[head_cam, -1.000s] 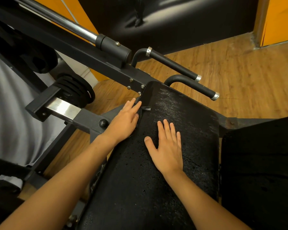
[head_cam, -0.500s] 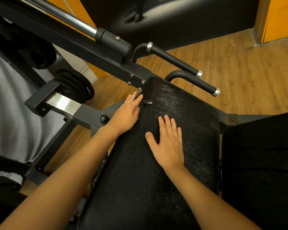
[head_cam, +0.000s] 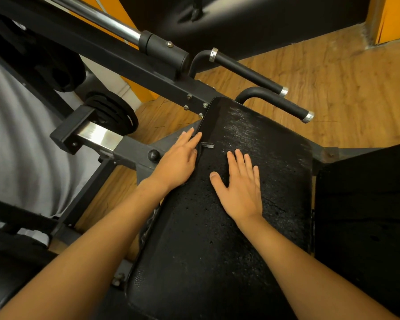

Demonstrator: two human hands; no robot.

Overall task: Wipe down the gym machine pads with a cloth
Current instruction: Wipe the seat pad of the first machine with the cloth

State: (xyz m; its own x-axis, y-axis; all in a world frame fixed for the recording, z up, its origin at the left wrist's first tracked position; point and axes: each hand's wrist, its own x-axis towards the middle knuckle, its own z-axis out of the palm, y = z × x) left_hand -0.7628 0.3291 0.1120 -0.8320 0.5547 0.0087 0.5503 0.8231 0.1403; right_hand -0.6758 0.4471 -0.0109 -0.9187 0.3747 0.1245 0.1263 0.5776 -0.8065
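The wood-plank floor fills the far and right side of the room, running up to an orange wall panel in the far right corner. Across it stands the black steel frame of the gym machine, its main beam slanting from far left toward the centre. Bolted to that frame, the long black padded bench cushion stretches from the near edge up to the middle of the scene, its vinyl cracked, pitted and scuffed pale toward the far end. Just beside it on the right, apart by a narrow gap, lies a second black pad. A chrome bar runs above the beam into a black collar. Two black grip handles with chrome end caps, one farther and one nearer, stick out to the right past the cushion's far end. A stack of black weight plates sits at the left behind a polished steel sleeve. The person's right hand lies palm-down on the middle of the long cushion, fingers straight and slightly apart, thumb spread to the left. The left hand rests along the cushion's left edge, fingers straight and close together, tips pointing far. Between the two hands, a small torn strip of vinyl sticks up from the cushion beside the left fingertips.
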